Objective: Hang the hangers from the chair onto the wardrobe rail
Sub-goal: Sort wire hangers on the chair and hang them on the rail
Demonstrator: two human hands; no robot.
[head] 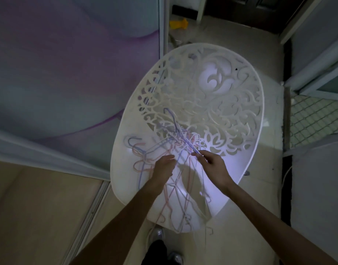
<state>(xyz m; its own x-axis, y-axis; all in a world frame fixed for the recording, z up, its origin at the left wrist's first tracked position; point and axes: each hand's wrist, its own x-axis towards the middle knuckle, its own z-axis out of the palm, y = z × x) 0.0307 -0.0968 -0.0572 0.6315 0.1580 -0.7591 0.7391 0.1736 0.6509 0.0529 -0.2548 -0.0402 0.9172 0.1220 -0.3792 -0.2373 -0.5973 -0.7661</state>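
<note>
- A tangled heap of thin wire hangers (170, 161), pink, pale blue and white, is seen lying on the seat of a white plastic chair (231, 111) with a pierced, scrolled back; a few ends are seen overhanging the near edge of the seat.
- The hangers are judged to be light and springy, thin enough to bend if pulled hard, and smooth-coated, so a slack pinch is likely to slip.
- Hooks and shoulders are interlocked, so several are likely to be dragged up when one is lifted; the neck just below a hook is judged the best place to take hold.
- The right hand (212, 161) is seen with fingers curled, pinching a blue wire near the middle of the heap.
- The left hand (164, 165) is laid on the pile just beside it; whether a wire is gripped or merely pressed cannot be told.
- The cut-outs of the chair back are judged a snag risk, since some hooks are lying against them.
- A mirrored sliding door (68, 73) is seen to the left and a yellow object (178, 23) on the floor beyond the chair.
- No wardrobe rail is in view, so a turn away from the chair is expected to be needed.
</note>
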